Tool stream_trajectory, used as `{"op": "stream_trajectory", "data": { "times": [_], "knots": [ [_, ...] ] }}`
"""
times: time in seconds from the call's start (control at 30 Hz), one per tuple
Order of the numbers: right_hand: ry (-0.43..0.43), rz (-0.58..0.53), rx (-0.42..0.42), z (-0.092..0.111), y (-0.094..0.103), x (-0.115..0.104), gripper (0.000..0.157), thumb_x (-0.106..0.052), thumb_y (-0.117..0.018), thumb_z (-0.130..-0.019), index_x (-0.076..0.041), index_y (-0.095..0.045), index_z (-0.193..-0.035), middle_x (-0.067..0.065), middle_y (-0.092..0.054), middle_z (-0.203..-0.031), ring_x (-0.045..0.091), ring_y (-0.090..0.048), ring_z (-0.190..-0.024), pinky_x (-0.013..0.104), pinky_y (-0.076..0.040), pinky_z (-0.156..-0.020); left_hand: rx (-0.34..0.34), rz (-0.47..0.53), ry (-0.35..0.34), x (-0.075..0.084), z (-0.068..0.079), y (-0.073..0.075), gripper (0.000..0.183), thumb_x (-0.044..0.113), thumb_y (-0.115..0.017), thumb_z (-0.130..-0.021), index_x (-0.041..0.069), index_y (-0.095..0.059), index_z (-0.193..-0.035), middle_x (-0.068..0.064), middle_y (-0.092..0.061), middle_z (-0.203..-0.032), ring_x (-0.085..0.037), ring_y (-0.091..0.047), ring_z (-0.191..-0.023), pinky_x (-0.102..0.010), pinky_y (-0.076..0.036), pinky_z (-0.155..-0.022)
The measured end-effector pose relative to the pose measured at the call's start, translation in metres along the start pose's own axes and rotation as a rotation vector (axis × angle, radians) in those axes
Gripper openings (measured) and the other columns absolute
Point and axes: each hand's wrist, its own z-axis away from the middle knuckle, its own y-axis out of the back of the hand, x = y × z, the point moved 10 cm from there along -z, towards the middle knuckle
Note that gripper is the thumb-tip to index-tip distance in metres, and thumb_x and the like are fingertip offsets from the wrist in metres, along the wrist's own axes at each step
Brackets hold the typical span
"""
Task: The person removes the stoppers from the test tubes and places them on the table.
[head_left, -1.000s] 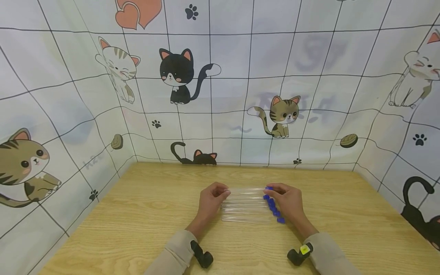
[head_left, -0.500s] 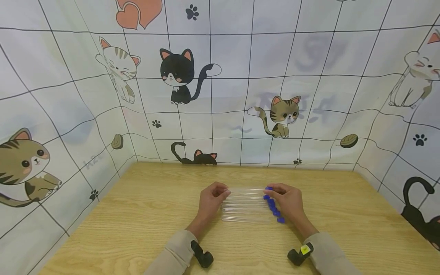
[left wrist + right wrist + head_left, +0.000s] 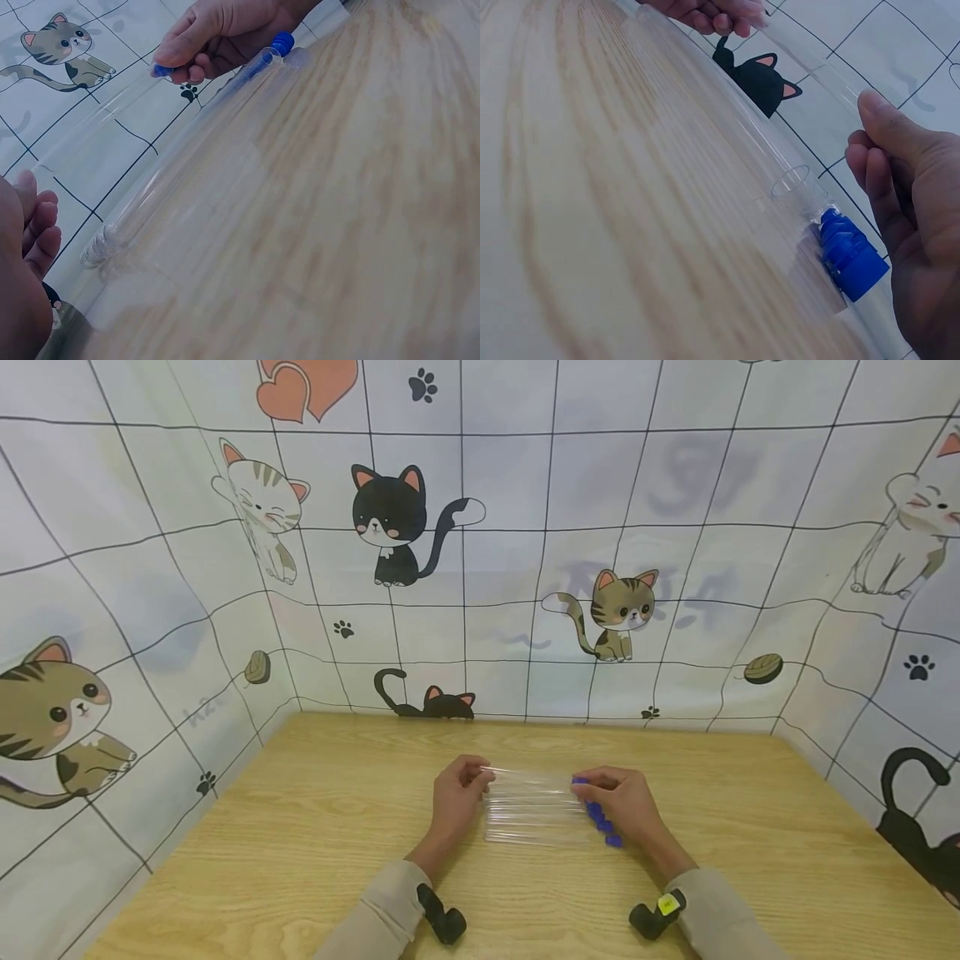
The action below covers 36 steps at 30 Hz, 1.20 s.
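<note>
A clear test tube [image 3: 522, 773] hangs level between my two hands, above a row of similar tubes. My left hand [image 3: 459, 792] pinches its left end between thumb and fingers. At its other end my right hand [image 3: 624, 800] pinches a blue cap [image 3: 160, 70]; whether this is pushed fully in, I cannot tell. Below, several clear tubes [image 3: 534, 820] lie side by side on the table. Several blue caps [image 3: 855, 259] line up at their right ends. In the right wrist view, the nearest tube shows a bare round rim [image 3: 790, 181].
The wooden table [image 3: 337, 810] runs back to a cloth wall [image 3: 502, 568] printed with cats and a grid. Fabric also rises on the left and right sides. A black camera mount is strapped to each wrist, the right one [image 3: 657, 917] bearing a yellow tag.
The farthest tube has lifted away from the row, pinched at both ends. My left hand has shifted slightly left, and my right hand slightly left and nearer my body.
</note>
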Motion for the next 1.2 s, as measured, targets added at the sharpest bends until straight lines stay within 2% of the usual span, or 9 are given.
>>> {"op": "stream_trajectory", "data": {
  "times": [0.13,0.33,0.63,0.77,0.87,1.0,1.1,1.2],
  "knots": [
    [0.004,-0.031,-0.029,0.000,-0.002,0.002,0.041,-0.038,-0.081,-0.075,-0.007,-0.074,-0.101,0.004,-0.073,-0.086,0.024,-0.068,-0.078,0.033,-0.054,-0.065,0.009,-0.006,-0.006,-0.020,-0.006,-0.001,0.016,0.000,-0.067,-0.087,-0.003,-0.064,-0.102,-0.025,-0.065,-0.084,-0.045,-0.060,-0.072,-0.026,-0.049,-0.057],
    [0.012,-0.043,-0.028,0.001,-0.001,0.002,0.042,-0.036,-0.081,-0.076,-0.004,-0.074,-0.102,0.008,-0.072,-0.083,0.025,-0.067,-0.074,0.032,-0.053,-0.062,0.007,-0.048,0.018,-0.027,-0.006,-0.001,0.013,0.006,-0.070,-0.087,0.004,-0.067,-0.099,-0.020,-0.066,-0.081,-0.030,-0.059,-0.064,-0.020,-0.046,-0.055],
    [0.034,-0.015,-0.002,0.002,0.003,0.000,0.036,-0.031,-0.080,-0.078,-0.006,-0.073,-0.103,0.007,-0.072,-0.086,0.023,-0.069,-0.078,0.030,-0.054,-0.069,-0.043,-0.016,0.004,-0.023,-0.004,-0.005,0.012,0.009,-0.070,-0.087,0.004,-0.066,-0.098,-0.014,-0.066,-0.079,-0.037,-0.061,-0.067,-0.022,-0.048,-0.056],
    [0.037,0.015,0.029,0.003,0.007,-0.001,0.036,-0.033,-0.080,-0.077,-0.008,-0.074,-0.102,0.004,-0.073,-0.089,0.018,-0.068,-0.080,0.026,-0.053,-0.071,-0.069,0.009,-0.002,-0.023,-0.004,-0.007,0.014,0.009,-0.069,-0.087,0.001,-0.066,-0.099,-0.018,-0.066,-0.081,-0.041,-0.060,-0.069,-0.025,-0.050,-0.057],
    [0.047,0.027,0.058,0.004,0.010,-0.003,0.034,-0.034,-0.080,-0.077,-0.009,-0.074,-0.099,0.003,-0.073,-0.089,0.015,-0.068,-0.080,0.024,-0.052,-0.069,-0.091,0.027,0.002,-0.010,-0.001,-0.008,0.013,0.004,-0.068,-0.088,-0.003,-0.065,-0.099,-0.026,-0.064,-0.083,-0.048,-0.057,-0.071,-0.030,-0.050,-0.058],
    [0.062,0.021,0.087,0.005,0.012,-0.006,0.030,-0.033,-0.080,-0.077,-0.009,-0.074,-0.094,0.003,-0.073,-0.091,0.014,-0.068,-0.080,0.024,-0.052,-0.068,-0.105,0.040,0.003,0.010,0.005,-0.007,0.013,-0.001,-0.067,-0.088,-0.008,-0.064,-0.098,-0.029,-0.063,-0.083,-0.054,-0.054,-0.073,-0.040,-0.052,-0.060],
    [0.059,0.023,0.101,0.005,0.013,-0.007,0.030,-0.034,-0.081,-0.076,-0.009,-0.074,-0.091,0.003,-0.073,-0.093,0.014,-0.068,-0.080,0.023,-0.052,-0.068,-0.102,0.035,-0.001,0.013,0.005,-0.006,0.013,0.000,-0.067,-0.087,-0.008,-0.064,-0.098,-0.026,-0.064,-0.082,-0.053,-0.055,-0.073,-0.040,-0.052,-0.061],
    [0.052,0.041,0.118,0.004,0.014,-0.006,0.031,-0.036,-0.081,-0.075,-0.011,-0.074,-0.090,0.002,-0.073,-0.091,0.014,-0.067,-0.078,0.023,-0.051,-0.066,-0.099,0.029,-0.001,0.013,0.005,-0.006,0.013,0.000,-0.067,-0.087,-0.008,-0.064,-0.098,-0.025,-0.065,-0.082,-0.051,-0.056,-0.073,-0.033,-0.051,-0.059]
  ]
}}
